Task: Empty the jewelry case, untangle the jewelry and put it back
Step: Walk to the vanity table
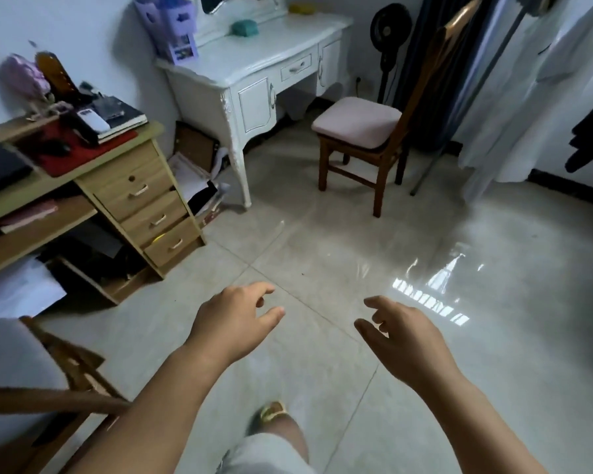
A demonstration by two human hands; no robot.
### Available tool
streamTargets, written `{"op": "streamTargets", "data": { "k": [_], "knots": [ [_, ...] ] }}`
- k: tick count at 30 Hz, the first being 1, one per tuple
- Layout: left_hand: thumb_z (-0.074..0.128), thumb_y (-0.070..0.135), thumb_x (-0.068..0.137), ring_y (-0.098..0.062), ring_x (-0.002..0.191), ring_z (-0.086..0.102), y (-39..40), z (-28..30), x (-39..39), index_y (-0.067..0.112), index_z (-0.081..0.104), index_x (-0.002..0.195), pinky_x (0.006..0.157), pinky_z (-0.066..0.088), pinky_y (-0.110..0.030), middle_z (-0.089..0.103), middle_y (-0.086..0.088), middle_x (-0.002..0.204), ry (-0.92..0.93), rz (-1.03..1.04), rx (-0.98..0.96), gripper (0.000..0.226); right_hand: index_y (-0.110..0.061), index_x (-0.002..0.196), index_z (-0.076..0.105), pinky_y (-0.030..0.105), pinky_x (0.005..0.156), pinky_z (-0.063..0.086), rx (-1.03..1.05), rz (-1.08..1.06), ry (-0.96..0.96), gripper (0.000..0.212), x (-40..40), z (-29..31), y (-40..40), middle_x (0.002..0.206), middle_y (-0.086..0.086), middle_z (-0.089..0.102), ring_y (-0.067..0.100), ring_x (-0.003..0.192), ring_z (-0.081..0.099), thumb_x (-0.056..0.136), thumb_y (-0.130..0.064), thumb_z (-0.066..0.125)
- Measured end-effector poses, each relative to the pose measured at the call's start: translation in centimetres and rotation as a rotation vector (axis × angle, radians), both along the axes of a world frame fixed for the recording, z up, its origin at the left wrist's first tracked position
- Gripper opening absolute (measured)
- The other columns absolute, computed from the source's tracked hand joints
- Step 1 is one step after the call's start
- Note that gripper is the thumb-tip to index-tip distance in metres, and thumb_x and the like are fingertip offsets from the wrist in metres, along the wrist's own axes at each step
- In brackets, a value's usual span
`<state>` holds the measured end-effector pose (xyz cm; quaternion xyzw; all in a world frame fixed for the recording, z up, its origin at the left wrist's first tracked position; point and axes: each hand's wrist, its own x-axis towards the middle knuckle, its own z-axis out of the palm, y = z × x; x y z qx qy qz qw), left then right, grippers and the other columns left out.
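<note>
A small teal box (244, 28), possibly the jewelry case, sits on top of the white dressing table (254, 68) at the far side of the room. No jewelry shows. My left hand (235, 319) and my right hand (403, 331) are both stretched out in front of me over the tiled floor, fingers loosely curled, holding nothing. Both hands are far from the dressing table.
A wooden chair with a pink cushion (356, 123) stands right of the dressing table. A cluttered wooden desk with drawers (144, 196) is at the left. Another chair (59, 378) is at lower left. Clothes and curtains (528, 80) hang at the right. Tiled floor (322, 241) lies between.
</note>
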<state>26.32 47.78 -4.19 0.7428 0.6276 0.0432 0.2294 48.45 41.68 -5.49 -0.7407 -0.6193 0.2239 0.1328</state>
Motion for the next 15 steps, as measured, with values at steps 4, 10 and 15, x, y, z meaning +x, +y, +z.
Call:
{"op": "streamTargets", "data": {
  "k": [4,10,15],
  "knots": [
    [0.051,0.047,0.087,-0.015,0.104,0.058,8.7,-2.1,-0.1,0.031,0.048,0.130,0.080,0.044,-0.027,0.061,0.005,0.119,-0.017,0.095,-0.029,0.046,-0.028,0.125,0.050,0.028,0.082,0.046,-0.001,0.098,-0.045,0.041,0.1,-0.7,11.1,0.111,-0.004,0.065,0.013,0.105,0.059,0.088,-0.045,0.052],
    [0.051,0.046,0.087,-0.014,0.105,0.058,25.4,-2.9,-0.6,0.032,0.046,0.132,0.082,0.045,-0.028,0.061,0.007,0.120,-0.016,0.138,-0.050,0.047,-0.029,0.125,0.049,0.028,0.082,0.049,-0.007,0.133,-0.105,0.042,0.7,-0.4,28.5,0.113,-0.006,0.065,0.011,0.106,0.059,0.088,-0.047,0.052],
    [0.051,0.045,0.088,-0.016,0.108,0.058,39.1,-1.6,2.0,0.032,0.045,0.131,0.087,0.047,-0.030,0.059,0.006,0.122,-0.009,0.053,-0.033,0.046,-0.029,0.124,0.049,0.026,0.076,0.043,0.005,0.114,-0.142,0.040,3.3,0.6,40.8,0.110,-0.008,0.065,0.012,0.103,0.060,0.088,-0.047,0.051]
  ]
}}
